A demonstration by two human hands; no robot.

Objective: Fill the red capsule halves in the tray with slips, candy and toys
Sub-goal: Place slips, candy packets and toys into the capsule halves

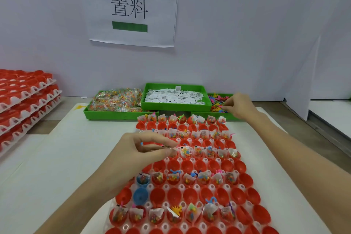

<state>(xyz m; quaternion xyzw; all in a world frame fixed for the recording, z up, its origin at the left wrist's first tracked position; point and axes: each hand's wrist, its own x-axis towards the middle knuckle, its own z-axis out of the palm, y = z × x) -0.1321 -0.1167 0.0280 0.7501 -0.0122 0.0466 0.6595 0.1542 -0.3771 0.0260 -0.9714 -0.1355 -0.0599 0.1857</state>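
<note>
A white tray (210,188) of red capsule halves (190,194) lies in front of me; alternate rows hold slips, candy packets and small toys, the rows between are empty. My left hand (144,148) hovers over the tray's left side, fingers pinched on small items at a capsule in the third filled row. My right hand (240,106) reaches into the green bin of colourful toys (218,101) at the back right, fingertips pinching among them. Two blue capsule halves (141,194) sit at the tray's left.
Green bins stand behind the tray: candy packets (115,100) on the left, white slips (174,96) in the middle. A stack of trays with red halves (24,99) stands at the far left. A paper sign (131,7) hangs on the white wall.
</note>
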